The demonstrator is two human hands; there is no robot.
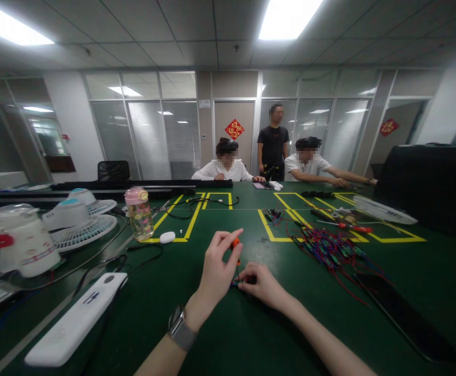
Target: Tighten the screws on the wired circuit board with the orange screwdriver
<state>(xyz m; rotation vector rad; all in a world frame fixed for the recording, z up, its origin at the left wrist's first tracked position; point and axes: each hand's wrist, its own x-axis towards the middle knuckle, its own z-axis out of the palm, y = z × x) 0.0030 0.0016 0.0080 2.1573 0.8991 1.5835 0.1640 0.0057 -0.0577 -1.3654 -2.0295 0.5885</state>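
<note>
Left forearm [163,357] seen nearest; driver [235,244] gripped in left hand [217,261], stood near-upright over board [234,283]; board, on table [220,334], seemingly pinched by right hand [266,283]; driver best kept plumb, pressure light, board pinned flat

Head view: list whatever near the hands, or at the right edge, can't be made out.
In the head view:
Orange screwdriver handle: partly hidden by the left hand's grip.
Small part beside the right hand's grip: too small to identify.
Large black object: cut off by the right edge.
</note>
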